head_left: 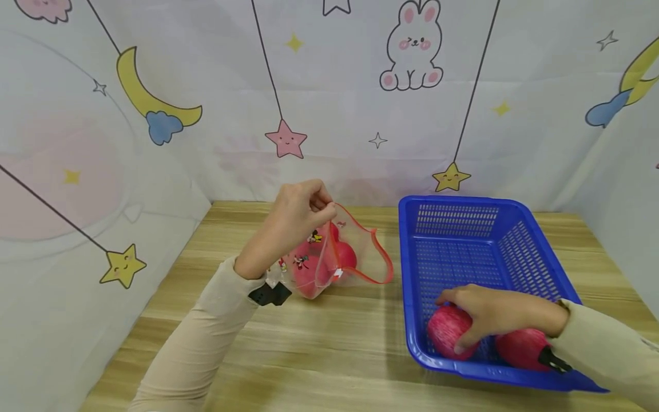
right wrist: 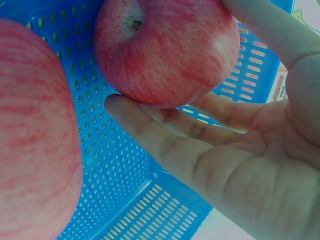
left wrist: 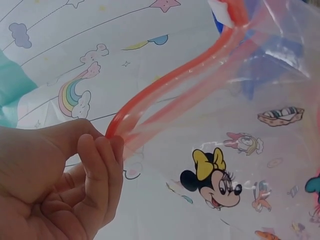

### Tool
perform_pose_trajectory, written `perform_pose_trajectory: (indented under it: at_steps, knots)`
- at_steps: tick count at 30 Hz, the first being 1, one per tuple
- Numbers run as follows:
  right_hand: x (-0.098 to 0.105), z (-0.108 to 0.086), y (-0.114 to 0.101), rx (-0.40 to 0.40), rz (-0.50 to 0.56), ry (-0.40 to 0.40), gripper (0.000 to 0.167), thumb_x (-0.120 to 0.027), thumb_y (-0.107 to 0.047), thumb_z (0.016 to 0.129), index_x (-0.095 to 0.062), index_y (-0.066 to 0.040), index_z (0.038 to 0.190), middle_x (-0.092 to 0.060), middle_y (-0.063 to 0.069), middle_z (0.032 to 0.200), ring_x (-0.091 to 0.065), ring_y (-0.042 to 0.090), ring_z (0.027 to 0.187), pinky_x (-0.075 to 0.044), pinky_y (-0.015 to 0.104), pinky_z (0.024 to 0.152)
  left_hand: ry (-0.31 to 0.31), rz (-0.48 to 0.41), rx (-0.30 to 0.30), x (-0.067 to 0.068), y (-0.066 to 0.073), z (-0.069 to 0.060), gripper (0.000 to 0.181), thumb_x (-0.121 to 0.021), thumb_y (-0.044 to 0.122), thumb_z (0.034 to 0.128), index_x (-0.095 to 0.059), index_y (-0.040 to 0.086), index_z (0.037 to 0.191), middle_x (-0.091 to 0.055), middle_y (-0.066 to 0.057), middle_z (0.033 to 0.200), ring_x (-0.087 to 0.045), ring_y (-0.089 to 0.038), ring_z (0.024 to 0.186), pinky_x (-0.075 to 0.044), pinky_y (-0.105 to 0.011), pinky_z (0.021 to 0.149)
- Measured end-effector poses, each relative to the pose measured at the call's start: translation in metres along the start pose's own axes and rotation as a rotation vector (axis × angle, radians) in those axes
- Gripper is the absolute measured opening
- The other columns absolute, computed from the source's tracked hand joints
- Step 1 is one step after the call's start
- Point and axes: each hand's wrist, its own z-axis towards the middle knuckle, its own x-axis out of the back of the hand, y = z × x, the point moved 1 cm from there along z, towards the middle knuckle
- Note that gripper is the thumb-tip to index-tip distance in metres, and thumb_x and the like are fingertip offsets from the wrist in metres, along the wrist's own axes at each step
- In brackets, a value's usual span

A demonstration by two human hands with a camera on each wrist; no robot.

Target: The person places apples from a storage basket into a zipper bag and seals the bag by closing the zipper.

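1. Pinching the red-edged mouth of a clear plastic bag [head_left: 362, 237] between thumb and fingers, the left hand [head_left: 298, 214] is at the centre of the head view.
2. The right hand [head_left: 486, 312], at the lower right of that view, is clamped on a round, rosy-red apple [head_left: 448, 327], thumb on one side and fingers on the other.
3. This apple sits in the near left corner of a blue, perforated plastic basket [head_left: 405, 274]. Its skin is pinkish red with fine paler streaks; the right wrist view shows a short greenish stem in a pale, dull hollow and a whitish sheen on one side.
4. A second red apple [head_left: 520, 348] lies in the basket beside it, partly hidden by the right wrist; it too is streaked with paler lines.
5. The bag, printed with cartoon figures, holds several red round fruits [head_left: 346, 256].
6. Bag and basket rest on a wood-grain table [head_left: 309, 355]; a white cloth printed with stars, moons and a rabbit [head_left: 340, 114] fills the upper frame.
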Motion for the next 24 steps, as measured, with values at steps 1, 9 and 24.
perform_pose_trajectory:
  at_steps: [1, 9, 24]
  knots:
    - [-0.0003, 0.0002, 0.0004, -0.001, 0.0, 0.002, 0.072, -0.088, -0.036, 0.072, -0.057, 0.0, 0.126, -0.061, 0.003, 0.109, -0.057, 0.024, 0.1, -0.054, 0.032, 0.076, 0.0, -0.001, -0.002, -0.0004, 0.0, 0.0004, 0.006, -0.063, 0.001, 0.0872, -0.065, 0.004, 0.082, -0.07, -0.003, 0.078, -0.065, -0.012, 0.069, -0.055, -0.028, 0.064]
    - [-0.0023, 0.0013, 0.0018, -0.012, 0.012, 0.004, 0.072, -0.087, -0.038, 0.072, -0.057, 0.003, 0.124, -0.06, 0.002, 0.103, -0.058, 0.02, 0.095, -0.054, 0.032, 0.074, 0.003, -0.019, -0.006, -0.0014, -0.0007, 0.0002, 0.006, -0.063, 0.0, 0.0866, -0.065, 0.004, 0.082, -0.07, -0.003, 0.076, -0.065, -0.012, 0.067, -0.055, -0.027, 0.063]
    - [0.0001, 0.0025, 0.0027, 0.027, 0.057, -0.001, 0.071, -0.088, -0.035, 0.071, -0.058, 0.007, 0.12, -0.062, -0.003, 0.093, -0.058, 0.007, 0.083, -0.053, 0.026, 0.069, -0.029, -0.014, 0.018, -0.0028, -0.0005, 0.0, 0.004, -0.067, 0.002, 0.0884, -0.065, 0.003, 0.085, -0.07, -0.003, 0.078, -0.065, -0.012, 0.068, -0.056, -0.027, 0.066]
